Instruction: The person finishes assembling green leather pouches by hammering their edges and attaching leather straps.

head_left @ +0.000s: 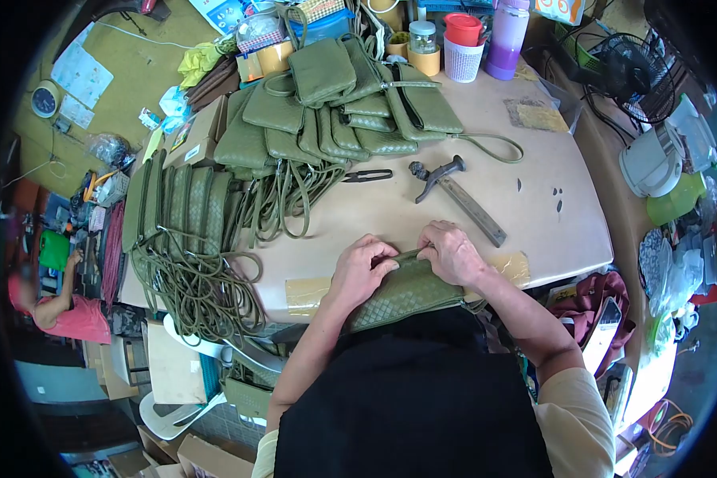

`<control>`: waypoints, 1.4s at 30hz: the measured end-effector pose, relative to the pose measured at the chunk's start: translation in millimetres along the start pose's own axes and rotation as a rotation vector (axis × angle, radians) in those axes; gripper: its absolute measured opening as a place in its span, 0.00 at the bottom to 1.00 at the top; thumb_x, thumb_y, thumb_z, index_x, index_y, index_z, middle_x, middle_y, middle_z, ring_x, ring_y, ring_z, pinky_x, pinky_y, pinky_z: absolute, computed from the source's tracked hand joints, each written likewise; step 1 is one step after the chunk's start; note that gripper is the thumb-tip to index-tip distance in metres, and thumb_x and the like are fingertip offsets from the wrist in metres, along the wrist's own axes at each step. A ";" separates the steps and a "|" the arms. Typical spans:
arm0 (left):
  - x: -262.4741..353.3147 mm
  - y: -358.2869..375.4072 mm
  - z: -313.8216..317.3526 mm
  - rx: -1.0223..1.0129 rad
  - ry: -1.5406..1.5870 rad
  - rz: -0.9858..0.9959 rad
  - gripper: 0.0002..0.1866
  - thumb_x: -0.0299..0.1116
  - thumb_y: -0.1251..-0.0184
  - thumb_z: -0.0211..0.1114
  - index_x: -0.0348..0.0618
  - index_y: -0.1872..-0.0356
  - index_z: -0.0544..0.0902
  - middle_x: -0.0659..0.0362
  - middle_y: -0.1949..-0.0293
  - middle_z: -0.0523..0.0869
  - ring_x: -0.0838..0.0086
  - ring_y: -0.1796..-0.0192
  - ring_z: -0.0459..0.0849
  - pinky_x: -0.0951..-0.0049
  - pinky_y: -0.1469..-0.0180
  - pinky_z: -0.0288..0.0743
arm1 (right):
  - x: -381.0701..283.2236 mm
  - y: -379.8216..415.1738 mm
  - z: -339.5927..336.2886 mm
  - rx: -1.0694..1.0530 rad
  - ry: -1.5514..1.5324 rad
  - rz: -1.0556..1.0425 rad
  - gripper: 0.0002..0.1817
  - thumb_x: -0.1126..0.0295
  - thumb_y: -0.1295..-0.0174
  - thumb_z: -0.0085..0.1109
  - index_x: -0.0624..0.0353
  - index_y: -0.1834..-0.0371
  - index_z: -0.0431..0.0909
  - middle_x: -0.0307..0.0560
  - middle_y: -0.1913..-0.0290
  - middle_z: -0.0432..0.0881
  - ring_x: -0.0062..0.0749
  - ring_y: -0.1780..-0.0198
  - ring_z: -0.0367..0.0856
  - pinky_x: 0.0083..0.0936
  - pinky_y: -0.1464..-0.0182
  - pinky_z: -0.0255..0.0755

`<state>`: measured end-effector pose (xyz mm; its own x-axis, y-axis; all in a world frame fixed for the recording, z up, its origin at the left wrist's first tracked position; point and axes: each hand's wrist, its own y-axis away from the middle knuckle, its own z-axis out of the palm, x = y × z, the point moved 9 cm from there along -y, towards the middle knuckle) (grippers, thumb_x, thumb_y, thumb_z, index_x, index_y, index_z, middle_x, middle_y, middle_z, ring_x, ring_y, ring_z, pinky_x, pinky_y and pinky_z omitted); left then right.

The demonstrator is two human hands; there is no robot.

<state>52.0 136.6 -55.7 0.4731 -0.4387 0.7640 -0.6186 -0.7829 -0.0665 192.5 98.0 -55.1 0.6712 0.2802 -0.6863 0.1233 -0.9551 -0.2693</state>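
A green woven-pattern pouch [406, 296] lies at the table's near edge, against the dark apron. My left hand [362, 269] pinches its top edge on the left, thumb and fingers together. My right hand [450, 251] grips the same edge a little further right, fingers closed on it. Beyond my hands, a hammer [472, 209] with a wooden handle rests on the table, and small dark snips [366, 176] lie to its left. Many similar pouches [323, 72] are heaped at the back, and a row of them [185, 199] with tangled straps [191, 279] stands at the left.
Cups and a purple bottle [506, 40] stand at the back of the table [566, 191]. A fan [625, 72] and a white appliance [652, 159] are at the right. Another person [68, 315] is at the far left. Open boxes [207, 458] lie below.
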 end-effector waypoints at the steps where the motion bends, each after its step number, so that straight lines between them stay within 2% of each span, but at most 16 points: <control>1: 0.8 2.0 2.6 0.002 0.004 -0.004 0.10 0.28 0.48 0.73 0.39 0.64 0.86 0.55 0.67 0.82 0.66 0.68 0.83 0.70 0.62 0.77 | 1.5 0.7 1.3 -0.012 0.011 0.017 0.08 0.77 0.52 0.66 0.62 0.72 0.76 0.51 0.68 0.79 0.49 0.59 0.78 0.40 0.52 0.70; 3: 13.8 3.7 -9.1 0.181 -0.156 0.103 0.09 0.27 0.48 0.72 0.40 0.64 0.87 0.56 0.67 0.83 0.66 0.69 0.83 0.71 0.63 0.77 | 1.6 0.5 1.5 -0.020 0.025 0.029 0.08 0.77 0.52 0.66 0.61 0.71 0.76 0.50 0.67 0.79 0.48 0.58 0.78 0.39 0.49 0.69; 10: 6.0 14.0 -16.0 0.286 -0.036 0.103 0.08 0.28 0.48 0.74 0.40 0.66 0.88 0.56 0.71 0.83 0.65 0.71 0.82 0.71 0.63 0.77 | 0.7 4.1 1.5 0.030 0.051 -0.011 0.08 0.75 0.51 0.65 0.61 0.69 0.75 0.49 0.67 0.78 0.48 0.57 0.78 0.39 0.48 0.68; 15: -11.5 -0.2 -4.7 0.018 0.015 -0.156 0.07 0.26 0.47 0.72 0.37 0.67 0.87 0.53 0.70 0.84 0.63 0.68 0.83 0.68 0.62 0.77 | -1.5 4.6 1.5 0.019 0.064 -0.009 0.08 0.74 0.50 0.65 0.61 0.69 0.75 0.49 0.65 0.78 0.47 0.56 0.77 0.39 0.48 0.68; 22: 7.5 1.4 4.7 0.046 -0.329 0.067 0.07 0.27 0.46 0.69 0.35 0.68 0.82 0.49 0.67 0.83 0.55 0.64 0.83 0.61 0.57 0.76 | -18.1 -9.3 18.9 -0.115 0.139 -0.020 0.06 0.73 0.47 0.65 0.57 0.68 0.78 0.48 0.62 0.79 0.46 0.54 0.79 0.40 0.50 0.70; 25: 10.4 10.8 -12.9 0.060 -0.218 0.071 0.08 0.32 0.42 0.69 0.37 0.69 0.83 0.50 0.70 0.83 0.56 0.66 0.82 0.62 0.61 0.75 | -19.7 -10.2 22.7 -0.119 0.055 -0.008 0.05 0.71 0.46 0.65 0.57 0.70 0.78 0.48 0.64 0.80 0.48 0.57 0.80 0.41 0.54 0.72; 27: -10.2 20.0 -18.5 -0.173 -0.190 -0.166 0.11 0.38 0.40 0.68 0.39 0.69 0.83 0.51 0.74 0.83 0.57 0.71 0.81 0.62 0.65 0.73 | -25.6 -4.6 18.2 -0.086 -0.018 -0.006 0.05 0.71 0.47 0.65 0.58 0.71 0.78 0.49 0.65 0.81 0.49 0.60 0.81 0.40 0.57 0.74; 28: -15.6 24.0 -20.0 -0.237 -0.135 -0.191 0.16 0.48 0.38 0.66 0.44 0.71 0.85 0.51 0.77 0.83 0.54 0.71 0.82 0.58 0.64 0.74 | -29.0 1.7 18.4 -0.073 -0.075 0.007 0.06 0.70 0.46 0.65 0.59 0.71 0.78 0.50 0.68 0.81 0.50 0.63 0.81 0.40 0.60 0.74; 31: 4.8 22.8 -42.6 -0.230 -0.268 -0.067 0.17 0.49 0.40 0.67 0.44 0.73 0.85 0.50 0.79 0.82 0.55 0.73 0.81 0.57 0.66 0.73 | -40.3 8.0 18.2 -0.128 -0.143 0.132 0.08 0.68 0.41 0.63 0.61 0.72 0.78 0.54 0.73 0.81 0.52 0.68 0.82 0.40 0.65 0.74; 33: 18.5 10.4 -55.5 -0.273 -0.282 -0.156 0.16 0.46 0.44 0.70 0.42 0.68 0.84 0.51 0.72 0.83 0.57 0.68 0.82 0.59 0.64 0.73 | -31.8 8.3 15.8 -0.064 -0.321 0.259 0.10 0.67 0.38 0.61 0.63 0.71 0.76 0.59 0.73 0.81 0.53 0.68 0.83 0.43 0.66 0.74; 35: 81.7 0.5 -98.0 0.371 -0.692 0.259 0.14 0.35 0.45 0.72 0.42 0.59 0.83 0.51 0.60 0.81 0.59 0.57 0.80 0.62 0.57 0.73 | 0.8 0.9 17.7 0.088 -0.176 0.259 0.10 0.67 0.37 0.59 0.63 0.68 0.75 0.60 0.73 0.81 0.53 0.69 0.83 0.44 0.66 0.74; 36: 68.0 -6.5 -82.6 0.318 -0.581 0.258 0.16 0.33 0.45 0.71 0.42 0.56 0.81 0.51 0.55 0.78 0.57 0.52 0.78 0.61 0.53 0.72 | 10.7 -1.5 8.3 0.248 -0.031 0.249 0.09 0.67 0.36 0.58 0.63 0.65 0.74 0.60 0.73 0.81 0.53 0.70 0.83 0.45 0.66 0.74; 39: 42.7 -14.7 -10.8 0.151 -0.451 0.277 0.23 0.31 0.42 0.68 0.39 0.44 0.77 0.49 0.48 0.76 0.54 0.46 0.76 0.58 0.43 0.70 | 8.4 3.4 10.7 0.240 0.257 0.299 0.08 0.68 0.35 0.55 0.60 0.59 0.71 0.58 0.75 0.82 0.56 0.73 0.83 0.47 0.68 0.74; 40: 30.0 -9.9 5.0 0.141 -0.450 0.236 0.25 0.32 0.41 0.67 0.40 0.41 0.76 0.48 0.45 0.74 0.53 0.43 0.74 0.56 0.40 0.69 | 13.9 5.9 18.6 0.084 0.294 0.416 0.14 0.69 0.38 0.56 0.57 0.50 0.70 0.56 0.66 0.84 0.52 0.66 0.83 0.46 0.65 0.74; 41: 20.7 -7.3 13.8 0.132 -0.449 0.198 0.26 0.32 0.40 0.65 0.41 0.38 0.74 0.47 0.41 0.73 0.52 0.40 0.73 0.54 0.38 0.67 | 8.3 6.4 12.6 0.089 0.296 0.412 0.14 0.69 0.38 0.56 0.57 0.50 0.70 0.56 0.66 0.84 0.52 0.66 0.83 0.46 0.65 0.74; 42: 21.8 -4.8 13.1 0.130 -0.453 0.201 0.26 0.32 0.40 0.65 0.41 0.38 0.74 0.47 0.41 0.73 0.52 0.40 0.73 0.54 0.38 0.67 | -13.7 5.4 0.2 0.194 0.448 0.256 0.17 0.69 0.40 0.56 0.58 0.47 0.71 0.56 0.59 0.82 0.49 0.60 0.81 0.44 0.62 0.73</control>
<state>73.5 124.9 -47.2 0.5948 -0.7109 0.3753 -0.6560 -0.6991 -0.2847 183.9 89.0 -47.4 0.9128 -0.0674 -0.4028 -0.1933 -0.9401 -0.2807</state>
